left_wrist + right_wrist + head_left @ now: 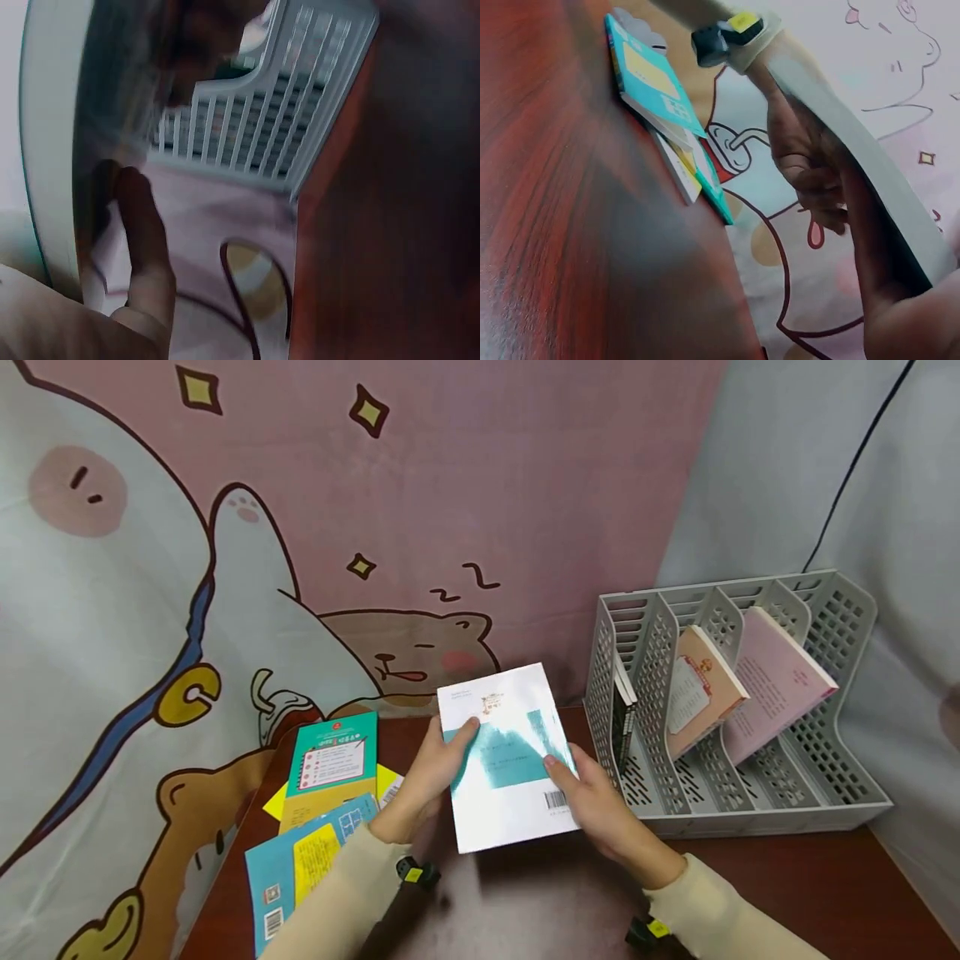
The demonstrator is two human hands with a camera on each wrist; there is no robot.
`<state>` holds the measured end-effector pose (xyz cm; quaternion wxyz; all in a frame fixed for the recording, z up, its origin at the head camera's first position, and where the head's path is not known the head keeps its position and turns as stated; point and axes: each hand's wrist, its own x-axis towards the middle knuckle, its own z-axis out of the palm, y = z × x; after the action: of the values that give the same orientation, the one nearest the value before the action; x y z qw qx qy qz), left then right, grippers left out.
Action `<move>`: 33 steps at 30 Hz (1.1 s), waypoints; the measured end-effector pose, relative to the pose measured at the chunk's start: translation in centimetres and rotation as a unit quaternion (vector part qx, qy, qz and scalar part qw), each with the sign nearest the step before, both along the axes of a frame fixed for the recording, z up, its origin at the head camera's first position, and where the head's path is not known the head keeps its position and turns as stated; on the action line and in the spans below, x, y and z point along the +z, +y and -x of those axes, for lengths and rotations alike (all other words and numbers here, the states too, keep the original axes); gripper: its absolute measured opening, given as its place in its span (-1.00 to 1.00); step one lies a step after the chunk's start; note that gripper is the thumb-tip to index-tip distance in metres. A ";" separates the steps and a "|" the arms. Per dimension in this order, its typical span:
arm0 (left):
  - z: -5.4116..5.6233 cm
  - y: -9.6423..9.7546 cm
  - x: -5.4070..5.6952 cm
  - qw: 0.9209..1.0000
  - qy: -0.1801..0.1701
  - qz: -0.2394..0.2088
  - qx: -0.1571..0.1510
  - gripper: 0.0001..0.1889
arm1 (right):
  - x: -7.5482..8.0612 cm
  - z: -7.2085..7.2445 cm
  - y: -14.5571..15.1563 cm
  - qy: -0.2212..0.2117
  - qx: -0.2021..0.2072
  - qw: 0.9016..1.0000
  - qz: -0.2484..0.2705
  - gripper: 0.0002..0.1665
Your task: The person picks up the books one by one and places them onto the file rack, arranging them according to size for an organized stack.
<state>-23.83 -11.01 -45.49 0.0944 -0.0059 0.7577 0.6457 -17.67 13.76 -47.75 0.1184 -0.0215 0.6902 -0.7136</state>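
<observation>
Bk (504, 764) in L grip (437, 762), R grip (596, 795)

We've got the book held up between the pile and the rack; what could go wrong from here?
The left sleeve overlaps the blue book in the head view, so moving that arm might drag it. The orange book and pink book lean in the gray rack; a bump could shift them. The white-and-teal book looks glossy and might slip if the left hand or right hand loosens.
</observation>
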 end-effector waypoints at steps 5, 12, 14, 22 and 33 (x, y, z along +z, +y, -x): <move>-2.0 1.5 -0.4 1.000 -0.008 0.014 -0.007 -0.38 | 0.0 0.6 -1.0 0.015 -0.067 0.997 0.023 -0.52; -3.6 2.1 -1.0 1.000 0.030 -0.003 0.008 -0.37 | 0.4 0.6 -1.4 0.017 -0.086 0.996 0.035 -0.53; -3.7 2.1 -1.2 0.999 0.046 -0.012 0.005 -0.41 | 0.5 0.5 -1.4 0.012 -0.082 0.996 0.035 -0.52; -3.5 1.5 -1.2 0.998 0.065 -0.018 -0.013 -0.45 | 0.6 0.4 -1.3 0.005 -0.059 0.998 0.017 -0.45; -3.3 0.8 -0.9 0.998 0.057 -0.014 -0.028 -0.40 | 2.8 3.0 0.8 0.014 -0.015 0.999 -0.045 -0.45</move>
<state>-20.58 -10.23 -46.34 0.0694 0.0530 0.7528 0.6524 -20.66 14.58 -44.93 0.0983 -0.0159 0.7233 -0.6833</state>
